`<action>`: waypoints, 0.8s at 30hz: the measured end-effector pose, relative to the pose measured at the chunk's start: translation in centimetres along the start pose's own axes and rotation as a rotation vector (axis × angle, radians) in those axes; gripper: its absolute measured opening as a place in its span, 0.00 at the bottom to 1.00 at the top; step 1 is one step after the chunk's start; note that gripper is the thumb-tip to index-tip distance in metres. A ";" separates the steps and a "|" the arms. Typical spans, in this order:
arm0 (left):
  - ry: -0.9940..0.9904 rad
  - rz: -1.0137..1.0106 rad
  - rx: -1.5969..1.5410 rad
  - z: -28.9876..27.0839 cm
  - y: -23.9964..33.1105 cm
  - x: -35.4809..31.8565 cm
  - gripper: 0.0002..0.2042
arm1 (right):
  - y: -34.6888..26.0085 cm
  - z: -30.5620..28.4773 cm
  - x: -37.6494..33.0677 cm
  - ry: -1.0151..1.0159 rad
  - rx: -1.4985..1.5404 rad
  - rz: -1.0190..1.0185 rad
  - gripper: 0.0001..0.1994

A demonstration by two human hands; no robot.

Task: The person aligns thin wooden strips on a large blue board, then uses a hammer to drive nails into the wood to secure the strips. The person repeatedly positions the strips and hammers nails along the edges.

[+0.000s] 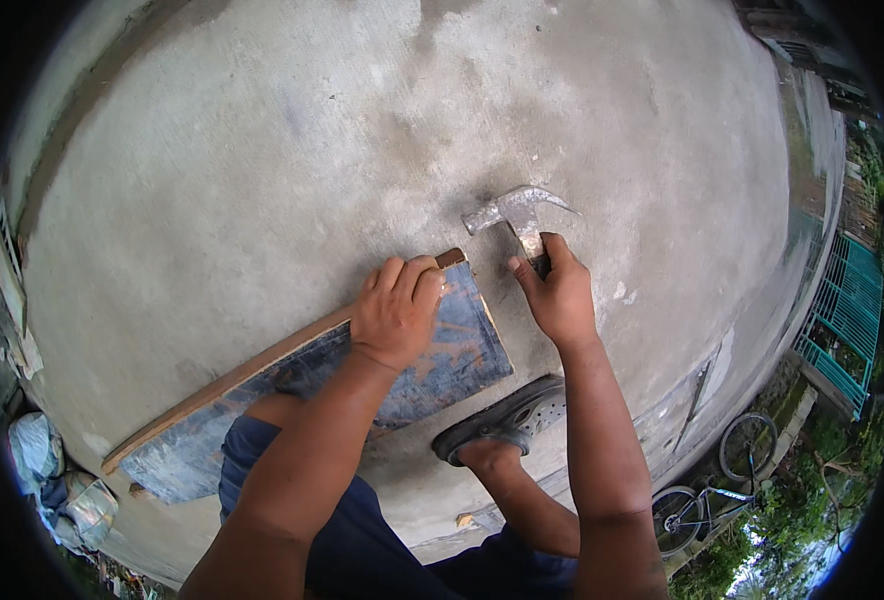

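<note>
My left hand (397, 308) is closed over the far edge of a worn blue-grey board (442, 345), close to its right end. Its fingertips are partly hidden, so anything small pinched in them does not show. Along that edge runs a brown wooden strip (242, 375). A claw hammer (522, 212) is in my right hand (562, 295), gripped low on the neck just under the metal head. The hammer head is to the right of the board's corner, apart from it, with the claw pointing right. My bent leg in dark blue shorts rests over the board.
Grey concrete floor (362, 130) spreads all around. My foot in a dark perforated clog (507, 415) stands right of the board. Bags (47, 470) lie at the far left. A bicycle (702, 510), plants and a green metal gate (847, 315) are at the right.
</note>
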State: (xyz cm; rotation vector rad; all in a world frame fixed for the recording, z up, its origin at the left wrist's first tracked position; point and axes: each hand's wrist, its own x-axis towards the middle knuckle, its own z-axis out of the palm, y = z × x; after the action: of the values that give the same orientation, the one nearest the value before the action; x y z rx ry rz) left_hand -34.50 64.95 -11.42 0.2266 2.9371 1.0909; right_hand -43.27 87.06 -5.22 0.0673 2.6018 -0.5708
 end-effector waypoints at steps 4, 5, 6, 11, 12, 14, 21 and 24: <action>0.006 -0.002 0.014 -0.3 0.0 0.2 0.08 | -5.4 -3.8 3.1 -0.084 -0.225 -0.268 0.17; 0.004 0.003 0.013 -0.4 0.1 0.3 0.08 | -6.6 -4.8 4.0 -0.108 -0.335 -0.335 0.16; 0.003 0.017 0.006 -0.4 0.0 0.3 0.08 | -7.5 -5.4 4.9 -0.163 -0.442 -0.393 0.16; 0.001 0.040 -0.001 -0.4 -0.1 0.5 0.09 | -11.1 -6.5 8.4 -0.406 -0.828 -0.551 0.14; -0.001 0.039 0.003 -0.5 -0.1 0.5 0.09 | -11.6 -6.5 8.7 -0.438 -0.875 -0.556 0.14; -0.003 0.034 0.010 -0.7 0.0 0.6 0.09 | -12.3 -7.0 8.9 -0.421 -0.859 -0.529 0.14; 0.009 0.038 0.017 -0.6 0.0 0.5 0.10 | -12.9 -6.3 9.6 -0.521 -0.948 -0.518 0.14; 0.014 0.033 0.020 -0.6 -0.1 0.5 0.10 | -13.3 -7.0 9.4 -0.478 -0.803 -0.463 0.14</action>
State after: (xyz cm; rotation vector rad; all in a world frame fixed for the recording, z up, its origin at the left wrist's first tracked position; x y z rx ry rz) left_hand -35.00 64.52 -11.02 0.2701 2.9681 1.0717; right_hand -56.61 77.27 1.14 -0.8327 2.1758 0.3197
